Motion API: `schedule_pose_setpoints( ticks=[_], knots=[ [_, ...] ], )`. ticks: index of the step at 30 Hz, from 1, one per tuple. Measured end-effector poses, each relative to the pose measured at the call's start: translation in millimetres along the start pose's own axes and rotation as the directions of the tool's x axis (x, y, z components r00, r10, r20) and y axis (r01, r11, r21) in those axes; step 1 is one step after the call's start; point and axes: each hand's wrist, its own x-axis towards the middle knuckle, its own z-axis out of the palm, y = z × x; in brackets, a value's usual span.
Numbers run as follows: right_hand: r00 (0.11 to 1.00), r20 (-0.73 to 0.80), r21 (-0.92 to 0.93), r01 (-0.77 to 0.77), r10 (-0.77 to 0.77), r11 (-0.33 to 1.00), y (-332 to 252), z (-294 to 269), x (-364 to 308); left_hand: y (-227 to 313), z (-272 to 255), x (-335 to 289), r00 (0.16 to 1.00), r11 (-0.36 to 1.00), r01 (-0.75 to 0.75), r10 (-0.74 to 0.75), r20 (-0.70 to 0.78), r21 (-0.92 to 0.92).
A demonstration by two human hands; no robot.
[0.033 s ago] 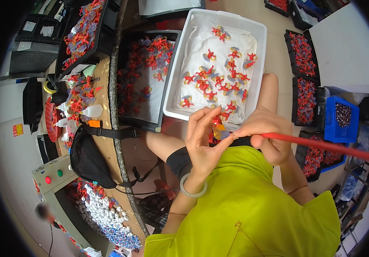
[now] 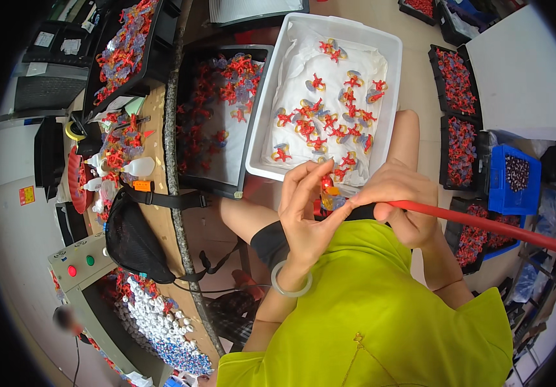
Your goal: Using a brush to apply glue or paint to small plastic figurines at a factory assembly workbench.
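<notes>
Between the thumb and fingers of my left hand [image 2: 309,209] is a small plastic figure [image 2: 333,195] with red, yellow and clear bluish parts. My right hand [image 2: 407,197] is closed around a long red tapered stick [image 2: 484,224]. Its thin end points toward the figure, where my fingertips hide the tip. I cannot tell whether it touches. Just beyond my hands, a white plastic tray [image 2: 260,138] lined with white sheet carries several similar red figures [image 2: 307,129], spread apart.
Left of the tray stands a black bin [image 2: 226,187] of more figures. A workbench [image 2: 161,222] along my left bears a black waist bag [image 2: 137,235], a white squeeze bottle [image 2: 140,167] and loose parts. Black crates [image 2: 460,151] and a blue crate [image 2: 515,180] line the right side.
The thick end of the red stick has dipped slightly. My hands and the figure stay nearly in place.
</notes>
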Motion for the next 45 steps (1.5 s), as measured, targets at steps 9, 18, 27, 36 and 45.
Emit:
schedule_pose_setpoints(
  ticks=[9, 18, 27, 36, 45],
  knots=[
    [0.986, 0.145, -0.22, 0.118, -0.087, 0.968, -5, 2, 4, 8, 0, 6, 0.999, 0.95, -0.052, 0.054, 0.004, 0.307],
    [0.992, 0.117, -0.102, 0.049, -0.037, 0.994, -4, -7, 4, 5, 3, -1, 0.997, 0.957, -0.07, 0.064, 0.032, 0.283],
    [0.931, -0.3, -0.062, -0.237, 0.208, 0.97, -6, 2, 3, 11, 2, -1, 0.999, 0.958, -0.032, 0.035, -0.004, 0.286],
    [0.817, -0.194, 0.505, -0.392, 0.544, 0.769, 16, 31, -15, 13, 1, 0, 0.981, 0.883, -0.196, 0.176, 0.086, 0.427],
    [0.891, -0.203, 0.423, -0.293, 0.405, 0.858, 15, 25, -6, 5, -13, -4, 0.93, 0.767, 0.362, -0.332, 0.156, -0.53]
  ],
)
